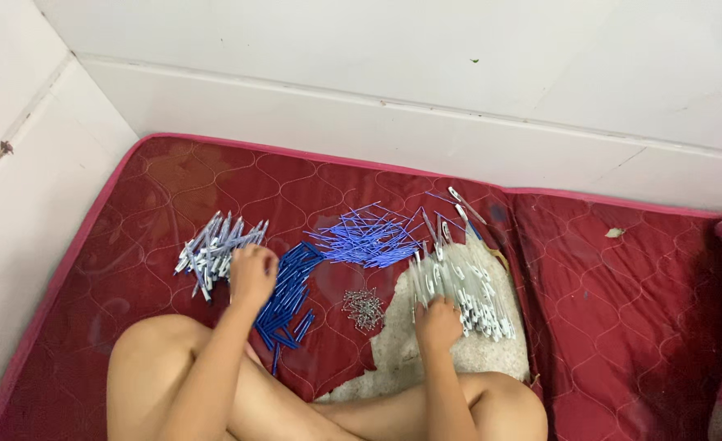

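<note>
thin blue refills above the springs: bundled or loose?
Loose. The thin blue refills lie fanned out flat on the red mattress, pointing many ways, with no band or wrap visible. Neither hand touches them.

Home room; quilted red mattress (214, 175); bare white walls (426, 57)

Single head-worn camera, looking steeply down and forward from above the seated person's crossed legs, facing the white wall, red quilted mattress (173, 188) filling the view at arm's reach, no second view to overlap.
</note>
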